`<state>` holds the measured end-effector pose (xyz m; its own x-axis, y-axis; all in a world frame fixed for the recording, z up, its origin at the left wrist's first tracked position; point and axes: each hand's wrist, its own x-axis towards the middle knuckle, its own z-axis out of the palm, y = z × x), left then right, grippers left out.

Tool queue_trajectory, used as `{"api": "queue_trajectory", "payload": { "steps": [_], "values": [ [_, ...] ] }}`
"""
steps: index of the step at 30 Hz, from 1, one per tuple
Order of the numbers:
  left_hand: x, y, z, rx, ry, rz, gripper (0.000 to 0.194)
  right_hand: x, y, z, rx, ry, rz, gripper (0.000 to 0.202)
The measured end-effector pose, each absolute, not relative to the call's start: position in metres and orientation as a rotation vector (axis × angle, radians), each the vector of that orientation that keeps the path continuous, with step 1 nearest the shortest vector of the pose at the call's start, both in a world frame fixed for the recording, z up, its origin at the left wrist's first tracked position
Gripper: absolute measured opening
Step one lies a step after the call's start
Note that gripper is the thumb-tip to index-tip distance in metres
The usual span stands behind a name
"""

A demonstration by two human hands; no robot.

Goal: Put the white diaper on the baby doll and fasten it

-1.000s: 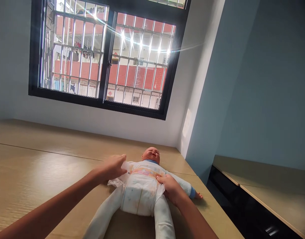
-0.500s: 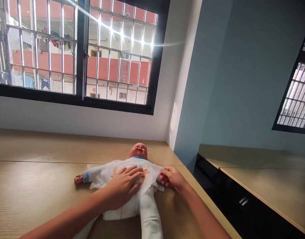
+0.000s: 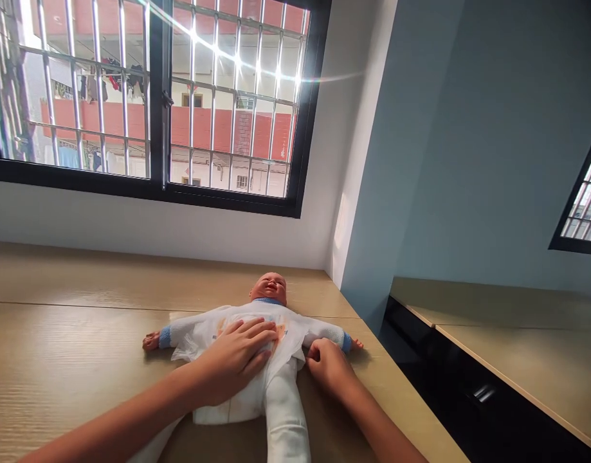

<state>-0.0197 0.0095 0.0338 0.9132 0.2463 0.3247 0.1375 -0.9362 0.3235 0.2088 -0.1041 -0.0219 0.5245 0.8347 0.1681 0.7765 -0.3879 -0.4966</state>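
Note:
A baby doll in a white suit with blue cuffs lies on its back on the wooden tabletop, arms spread. A white diaper with an orange print is wrapped around its hips. My left hand lies flat on the front of the diaper at the doll's belly, fingers spread. My right hand is at the doll's right side, fingers curled against the diaper's edge at the waist; whether it pinches a tab I cannot tell.
A barred window fills the wall behind the table. The table's right edge drops off beside the doll, with a dark gap and a second wooden counter further right. A blue wall stands at the corner.
My left hand went from the doll's left side onto its belly and stays there. My right hand moved from the diaper's front to its right edge and has drawn in closer to the waist.

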Motion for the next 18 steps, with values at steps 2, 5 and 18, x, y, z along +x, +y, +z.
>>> {"api": "queue_trajectory", "payload": {
  "steps": [2, 5, 18],
  "values": [
    [-0.02, 0.007, 0.035, 2.841, 0.269, 0.55, 0.039, 0.206, -0.106, -0.021, -2.28, -1.305, 0.115, 0.006],
    [-0.021, 0.003, 0.037, 2.898, 0.254, 0.586, 0.039, 0.201, -0.108, -0.018, -2.349, -1.321, 0.092, 0.011],
    [-0.021, 0.0, 0.037, 2.943, 0.278, 0.631, 0.038, 0.196, -0.095, -0.029, -1.77, -1.196, 0.233, 0.017]
  ]
}}
